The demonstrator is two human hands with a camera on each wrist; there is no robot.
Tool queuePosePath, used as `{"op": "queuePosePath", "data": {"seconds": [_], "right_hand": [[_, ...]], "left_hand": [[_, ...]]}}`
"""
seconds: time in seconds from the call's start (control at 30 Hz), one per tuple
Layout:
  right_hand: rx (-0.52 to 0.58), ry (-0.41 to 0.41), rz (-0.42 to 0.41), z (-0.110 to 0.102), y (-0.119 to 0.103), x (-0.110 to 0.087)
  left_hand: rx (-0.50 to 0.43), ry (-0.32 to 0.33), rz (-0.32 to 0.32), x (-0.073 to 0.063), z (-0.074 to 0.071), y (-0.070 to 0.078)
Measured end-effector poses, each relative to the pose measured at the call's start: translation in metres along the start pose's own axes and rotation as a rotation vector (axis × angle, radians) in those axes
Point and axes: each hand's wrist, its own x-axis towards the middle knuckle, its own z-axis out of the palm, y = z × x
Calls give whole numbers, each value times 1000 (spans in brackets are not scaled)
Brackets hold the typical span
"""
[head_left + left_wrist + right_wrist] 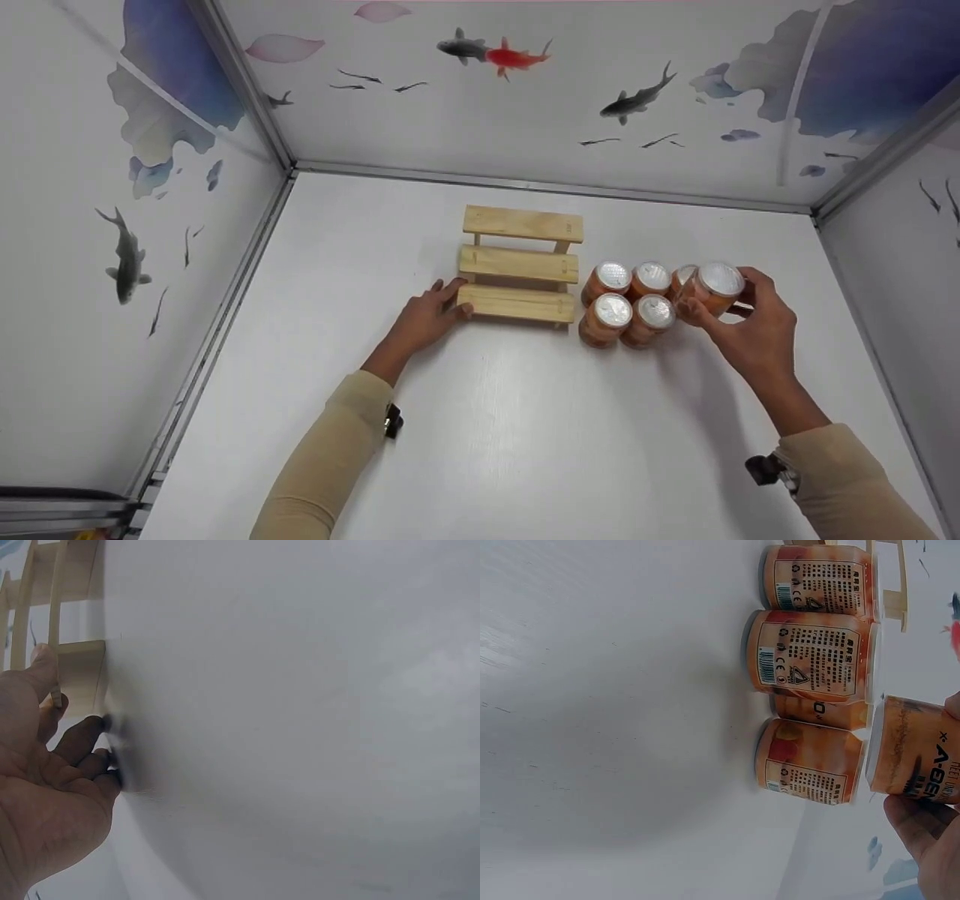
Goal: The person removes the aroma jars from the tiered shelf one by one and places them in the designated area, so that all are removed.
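A light wooden three-step rack stands on the white table, its steps rising toward the back. My left hand grips the left end of the lowest step; in the left wrist view the thumb lies over the step board and a finger is under it. My right hand holds an orange printed can with a pale, shiny top, fingers and thumb around its sides. That can is lifted off the table, close beside several matching cans standing upright in two rows right of the rack.
A low metal rail runs along the table's back edge. White panels with painted fish enclose the back and both sides. The front cans stand close to the rack's right side.
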Motion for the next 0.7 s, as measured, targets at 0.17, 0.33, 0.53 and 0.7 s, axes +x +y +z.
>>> {"op": "queuePosePath", "data": {"seconds": [0.17, 0.33, 0.53, 0.7], "right_hand": [[6, 9, -16, 0, 6, -3], [3, 16, -5, 1, 11, -7], [3, 1, 29, 2, 16, -11], [-2, -22, 69, 4, 22, -16]], "left_hand": [[1, 2, 2, 0, -1, 2], [7, 7, 0, 0, -2, 3], [18, 10, 8, 7, 4, -9], [32, 6, -10, 3, 2, -1]]}}
